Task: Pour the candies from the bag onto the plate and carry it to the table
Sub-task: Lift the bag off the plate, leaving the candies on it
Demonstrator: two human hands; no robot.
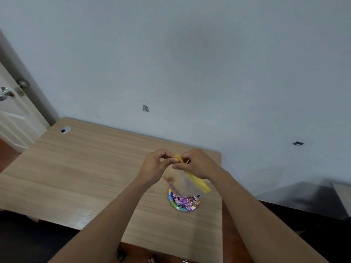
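A clear plastic bag (182, 182) with a yellow zip strip hangs above a small colourful plate (175, 205). Wrapped candies (185, 201), mostly purple and pink, lie heaped on the plate. My left hand (155, 166) pinches the bag's upper corner at the yellow strip. My right hand (197, 164) grips the same strip just to the right. The bag is blurred, and I cannot tell whether any candies are still inside it. The plate rests on the wooden desk (91, 173), near its right edge.
The desk stands against a pale blue wall, with a cable hole (65, 129) at its far left corner. A white door with a metal knob (5, 93) stands at the left. A grey surface (307, 198) lies to the right of the desk.
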